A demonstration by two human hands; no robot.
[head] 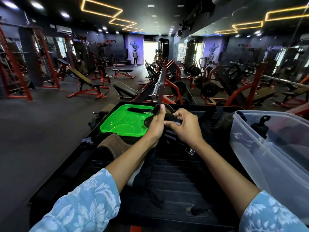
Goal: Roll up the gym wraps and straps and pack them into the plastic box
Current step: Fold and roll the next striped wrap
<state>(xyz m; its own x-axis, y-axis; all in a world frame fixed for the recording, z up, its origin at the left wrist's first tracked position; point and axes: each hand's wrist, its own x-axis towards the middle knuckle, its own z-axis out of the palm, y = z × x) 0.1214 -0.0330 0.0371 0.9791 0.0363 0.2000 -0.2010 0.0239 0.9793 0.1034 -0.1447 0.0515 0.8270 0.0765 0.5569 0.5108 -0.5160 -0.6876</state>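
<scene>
Both hands hold a black-and-grey gym wrap (172,121) above the black platform (175,185). My left hand (156,125) grips its left end, thumb raised. My right hand (185,126) pinches the wrap's rolled part from the right. The wrap's striped tail (168,136) hangs down under the hands. A clear plastic box (274,148) stands tilted at the right with dark straps (258,126) inside. A long black strap (150,181) lies on the platform below my left forearm.
A green plastic lid (123,122) lies on the platform's far left with a black strap (139,109) on it. A brown leather belt (113,144) curls beside my left forearm. More dark gear (224,123) lies near the box. Gym benches and machines fill the room beyond.
</scene>
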